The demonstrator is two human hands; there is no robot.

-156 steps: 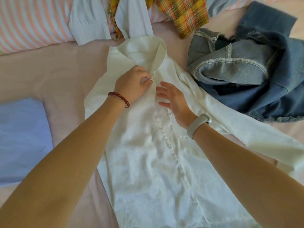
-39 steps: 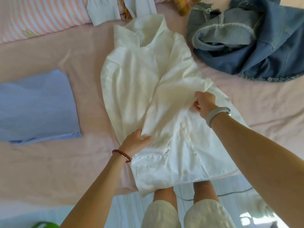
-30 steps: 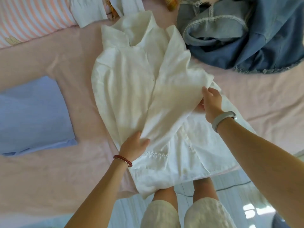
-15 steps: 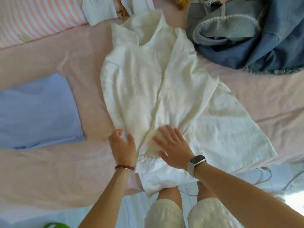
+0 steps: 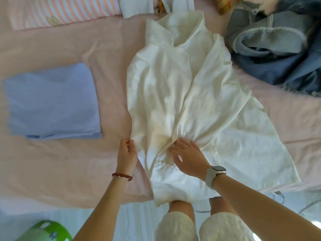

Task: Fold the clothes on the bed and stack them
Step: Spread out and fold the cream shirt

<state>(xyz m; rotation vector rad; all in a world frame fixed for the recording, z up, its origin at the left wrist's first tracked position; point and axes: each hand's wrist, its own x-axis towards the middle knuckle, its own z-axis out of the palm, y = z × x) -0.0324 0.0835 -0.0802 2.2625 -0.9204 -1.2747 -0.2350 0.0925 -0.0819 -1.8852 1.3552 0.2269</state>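
Note:
A white shirt (image 5: pixel 166 94) lies front up on the pink bed (image 5: pixel 57 162), collar at the far end, hem hanging over the near edge. Its right sleeve is folded across the body; its right side panel spreads out toward the right. My right hand (image 5: pixel 187 156) presses flat on the lower middle of the shirt, fingers straight, and the cloth bunches under it. My left hand (image 5: pixel 126 154) sits at the shirt's left edge with fingers curled against the fabric; whether it grips the edge is unclear. A folded light blue garment (image 5: pixel 52 103) lies to the left.
A heap of denim clothes (image 5: pixel 278 46) lies at the far right. A striped pillow (image 5: pixel 60 9), a pale blue garment (image 5: pixel 137 6) and a plaid cloth (image 5: pixel 227 2) sit along the far edge. A green object (image 5: pixel 45 232) stands on the floor, lower left. My legs stand below the bed edge.
My right hand let go of the folded sleeve and came down flat on the shirt's lower middle. My left hand slid off the cloth to its left edge.

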